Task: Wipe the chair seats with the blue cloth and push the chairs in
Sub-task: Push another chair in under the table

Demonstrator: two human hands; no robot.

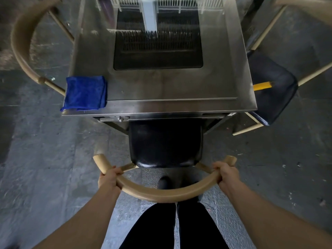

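Nearest, the left hand [109,178] and right hand [227,175] have their fingers wrapped around the curved wooden backrest [161,194], one near each end. The black seat [165,144] lies at 12 o'clock from both hands, front part already under the desk [161,87], so the push runs straight ahead. Farther, at 10 o'clock, the folded blue cloth [85,93] rests on the desk's near left corner, overhanging slightly.

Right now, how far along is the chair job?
Wiping looks paused: the cloth lies folded on the table corner. In hand: both hands, left and right, grip the near chair, its seat partly under the table. Left: the side chairs; the right chair sticks out.
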